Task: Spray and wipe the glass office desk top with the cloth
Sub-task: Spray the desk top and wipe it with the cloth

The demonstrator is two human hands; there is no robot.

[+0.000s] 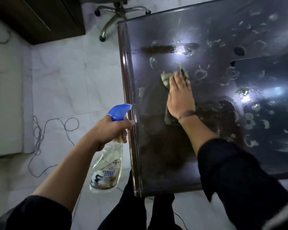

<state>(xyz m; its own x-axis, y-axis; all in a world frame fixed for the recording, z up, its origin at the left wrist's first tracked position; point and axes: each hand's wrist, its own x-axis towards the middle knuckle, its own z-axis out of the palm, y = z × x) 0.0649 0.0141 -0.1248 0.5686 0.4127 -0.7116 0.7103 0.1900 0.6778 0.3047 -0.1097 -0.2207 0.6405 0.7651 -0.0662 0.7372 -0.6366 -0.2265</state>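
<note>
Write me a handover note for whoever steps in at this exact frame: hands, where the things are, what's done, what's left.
Left hand: grips the spray bottle by its neck, held off the desk's left edge, above the floor.
Right hand: flat, fingers straight, pressing the cloth onto the glass desk top.
Done: the glass is sprayed; droplet rings cover the far and right areas. The near-left part, around and below the cloth, looks wiped.
Left: wipe the remaining rings and wet patches toward the far and right sides.
</note>
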